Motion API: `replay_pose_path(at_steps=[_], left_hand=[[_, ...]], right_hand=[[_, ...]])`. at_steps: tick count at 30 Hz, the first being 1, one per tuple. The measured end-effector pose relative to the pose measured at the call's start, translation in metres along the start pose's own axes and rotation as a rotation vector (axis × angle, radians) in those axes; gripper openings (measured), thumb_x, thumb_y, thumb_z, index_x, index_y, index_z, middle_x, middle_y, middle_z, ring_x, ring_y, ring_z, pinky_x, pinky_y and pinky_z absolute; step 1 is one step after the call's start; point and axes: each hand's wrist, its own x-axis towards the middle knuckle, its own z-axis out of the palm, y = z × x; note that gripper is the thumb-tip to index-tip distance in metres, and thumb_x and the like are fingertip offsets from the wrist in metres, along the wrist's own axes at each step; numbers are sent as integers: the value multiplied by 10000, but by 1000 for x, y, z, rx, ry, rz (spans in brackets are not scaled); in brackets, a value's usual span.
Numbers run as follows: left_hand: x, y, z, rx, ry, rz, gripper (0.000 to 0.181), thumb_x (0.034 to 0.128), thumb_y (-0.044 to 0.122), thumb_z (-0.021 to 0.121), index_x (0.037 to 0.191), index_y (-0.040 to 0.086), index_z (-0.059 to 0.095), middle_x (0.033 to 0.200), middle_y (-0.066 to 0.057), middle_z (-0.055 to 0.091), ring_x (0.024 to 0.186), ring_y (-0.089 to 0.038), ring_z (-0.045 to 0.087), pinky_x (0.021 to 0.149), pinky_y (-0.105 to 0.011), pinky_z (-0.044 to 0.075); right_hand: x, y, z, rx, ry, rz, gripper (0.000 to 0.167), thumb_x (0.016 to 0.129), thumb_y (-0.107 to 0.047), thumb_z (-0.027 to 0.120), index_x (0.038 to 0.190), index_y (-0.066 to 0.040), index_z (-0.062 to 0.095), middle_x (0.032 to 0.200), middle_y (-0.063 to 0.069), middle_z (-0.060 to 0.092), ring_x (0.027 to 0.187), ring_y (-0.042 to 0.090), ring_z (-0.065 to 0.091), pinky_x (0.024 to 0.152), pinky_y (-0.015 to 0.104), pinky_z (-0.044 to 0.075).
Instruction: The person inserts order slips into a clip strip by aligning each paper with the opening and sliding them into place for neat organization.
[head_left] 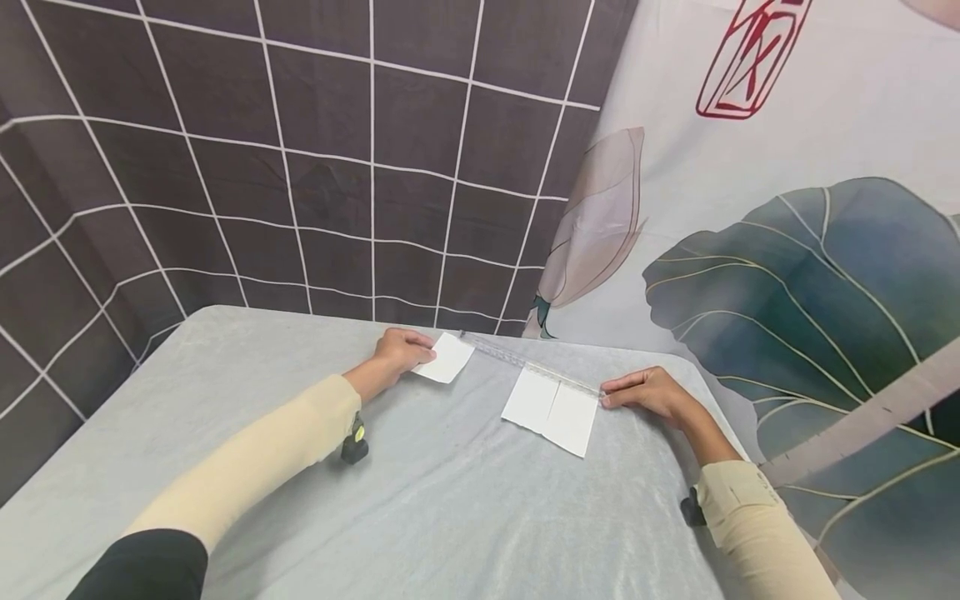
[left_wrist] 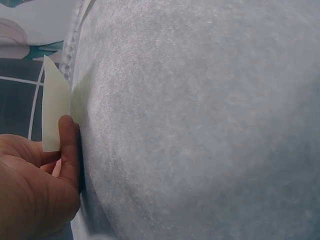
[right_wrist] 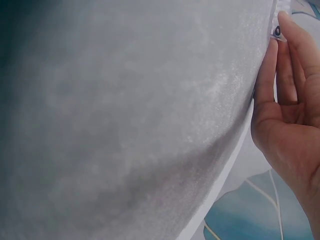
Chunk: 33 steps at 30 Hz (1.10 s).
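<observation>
In the head view my left hand [head_left: 405, 350] pinches a small white sheet of paper [head_left: 447, 358] at its near left edge. The same sheet [left_wrist: 56, 110] stands tilted up from the cloth in the left wrist view, between thumb and fingers. A long clear plastic strip [head_left: 495, 351] with a row of small bumps lies slantwise on the table, its far left end beside the sheet. My right hand [head_left: 648, 392] pinches the strip's right end, where a small dark-rimmed hole shows in the right wrist view. Two white sheets [head_left: 552, 408] lie side by side along the strip's near edge.
Pale grey cloth covers the table [head_left: 420, 500]. Behind it hangs a dark curtain with a white grid [head_left: 330, 192]; to the right hangs a white one with large leaves [head_left: 787, 283]. The table's right edge runs close by my right hand.
</observation>
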Motion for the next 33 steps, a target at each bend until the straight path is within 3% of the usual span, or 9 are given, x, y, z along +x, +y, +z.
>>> replay_pose_path(at_steps=[4,9,21,33], left_hand=[[0,1,0,3,-3,-7,303,972,43,832,1275,31,829,1284,-185,829,1112,-253,749,778,-165,534],[0,2,1,9,-1,0,292,964,39,839,1255,24,835,1240,-177,843,1073,-241,754,762,-165,539],[3,2,3,29,-4,10,291,968,46,828,1259,28,836,1328,-195,808,1105,-245,731,790,-181,528],[4,4,7,1,-13,25,303,959,21,825,1261,6,830,1354,-217,795,1020,-196,710,743,-154,509]], right_hand=[[1,-1,0,0,-3,-3,442,872,-334,1000,1242,-124,881,1279,37,860,1193,141,784,1069,387,633],[1,0,0,15,-6,-3,439,867,-320,1003,1239,-120,881,1258,18,867,1082,12,752,927,211,594],[0,0,-1,18,-8,-6,438,867,-315,1004,1239,-118,881,1242,4,871,1076,3,746,919,198,583],[0,-1,-1,12,-9,-10,435,868,-319,1002,1236,-120,883,1249,4,869,1086,-1,735,922,194,579]])
